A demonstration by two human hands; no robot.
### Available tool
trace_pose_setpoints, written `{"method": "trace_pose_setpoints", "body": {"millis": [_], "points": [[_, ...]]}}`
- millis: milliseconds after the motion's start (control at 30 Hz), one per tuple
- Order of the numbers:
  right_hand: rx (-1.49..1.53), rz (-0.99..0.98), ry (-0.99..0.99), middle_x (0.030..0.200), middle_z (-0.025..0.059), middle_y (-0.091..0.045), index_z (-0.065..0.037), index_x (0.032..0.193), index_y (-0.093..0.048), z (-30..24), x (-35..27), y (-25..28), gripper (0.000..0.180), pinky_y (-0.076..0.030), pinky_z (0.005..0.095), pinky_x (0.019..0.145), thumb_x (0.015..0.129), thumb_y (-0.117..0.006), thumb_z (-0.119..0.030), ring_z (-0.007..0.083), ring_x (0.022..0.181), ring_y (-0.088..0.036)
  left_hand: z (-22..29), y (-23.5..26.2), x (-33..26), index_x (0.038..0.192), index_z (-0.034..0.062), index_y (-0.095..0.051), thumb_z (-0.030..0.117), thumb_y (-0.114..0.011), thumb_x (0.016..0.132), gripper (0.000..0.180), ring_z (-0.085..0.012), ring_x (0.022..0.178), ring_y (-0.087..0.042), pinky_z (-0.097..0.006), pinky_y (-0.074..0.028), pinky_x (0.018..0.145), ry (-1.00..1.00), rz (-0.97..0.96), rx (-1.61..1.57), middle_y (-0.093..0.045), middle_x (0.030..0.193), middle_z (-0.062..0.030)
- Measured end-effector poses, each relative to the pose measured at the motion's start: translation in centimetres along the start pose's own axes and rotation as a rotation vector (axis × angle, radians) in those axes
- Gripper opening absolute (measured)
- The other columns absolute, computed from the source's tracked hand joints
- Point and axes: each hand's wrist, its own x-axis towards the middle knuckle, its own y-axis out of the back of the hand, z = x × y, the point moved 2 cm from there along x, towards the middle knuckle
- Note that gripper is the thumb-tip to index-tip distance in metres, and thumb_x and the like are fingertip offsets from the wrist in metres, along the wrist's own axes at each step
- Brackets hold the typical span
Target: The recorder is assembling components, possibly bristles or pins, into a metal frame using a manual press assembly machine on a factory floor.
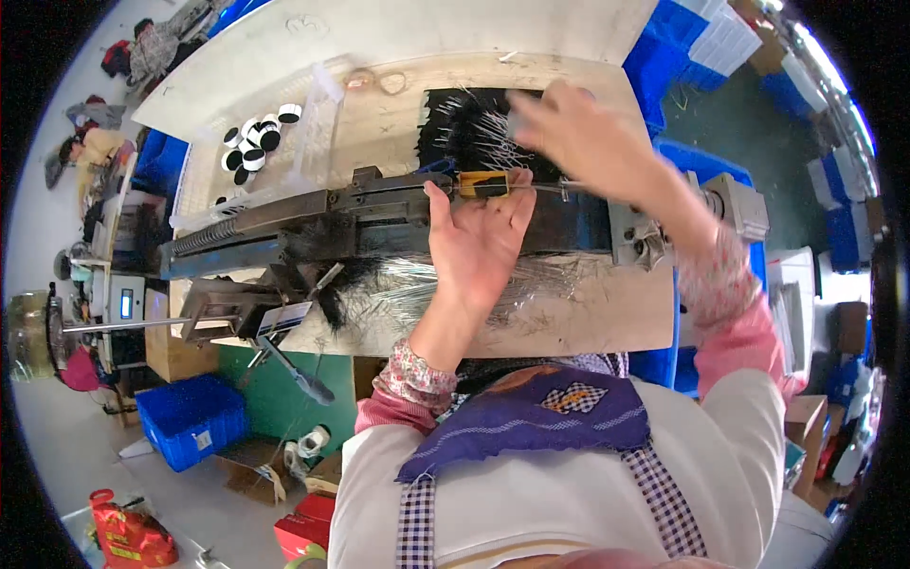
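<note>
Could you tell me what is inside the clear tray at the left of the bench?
The clear tray holds black and white round discs, loosely piled near its far end. Its near end is hidden behind the dark machine.

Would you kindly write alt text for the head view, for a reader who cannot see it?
Seen from above, a person's left hand presses a small yellow-and-black block on a long dark metal machine, while the right hand reaches over a pile of black wire-leaded parts. A clear tray of black-and-white discs sits left.
</note>
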Motion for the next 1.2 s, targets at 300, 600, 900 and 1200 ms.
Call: {"method": "trace_pose_setpoints", "body": {"millis": [300,600,900,1200], "points": [[0.446,0.018,-0.038,0.077,0.0058,-0.061,-0.01,0.087,-0.071,0.7,-0.5,-2.1,0.013,-0.042,0.0376,0.072,0.074,-0.068,-0.011,0.022,0.08,-0.06,-0.8,0.7,-0.9,0.128,-0.0033,-0.039,0.057,-0.03,0.096,0.07,-0.0272,0.129,-0.038,-0.041,-0.026,0.113,-0.129,-0.023,0.046,-0.043,0.135,-0.016],[0.243,0.129,0.167,0.075,0.0035,-0.058,-0.011,0.089,-0.07,-0.8,0.0,-2.5,0.013,-0.039,0.035,0.078,0.077,-0.067,-0.014,0.0219,0.08,-0.059,-0.6,0.2,-1.1,0.118,-0.0057,-0.045,0.054,-0.03,0.097,0.065,-0.0305,0.127,-0.041,-0.043,-0.024,0.114,-0.181,0.067,0.132,-0.048,0.128,-0.019],[0.082,0.256,0.273,0.073,0.0012,-0.056,-0.014,0.084,-0.07,-1.0,-1.1,-1.5,0.014,-0.039,0.0352,0.079,0.071,-0.067,-0.011,0.0187,0.075,-0.058,-0.2,-0.5,-0.8,0.117,-0.0055,-0.045,0.056,-0.033,0.096,0.067,-0.0252,0.118,-0.047,-0.039,-0.032,0.108,-0.106,0.022,0.132,-0.052,0.12,-0.0147],[0.372,0.105,0.087,0.079,0.0106,-0.064,-0.009,0.089,-0.072,0.4,1.2,-2.5,0.017,-0.049,0.0373,0.071,0.075,-0.068,-0.017,0.0277,0.076,-0.063,0.3,0.1,-1.4,0.117,-0.0107,-0.04,0.052,-0.036,0.096,0.066,-0.0348,0.125,-0.041,-0.043,-0.029,0.112,-0.179,0.047,0.066,-0.045,0.124,-0.0239]]}}
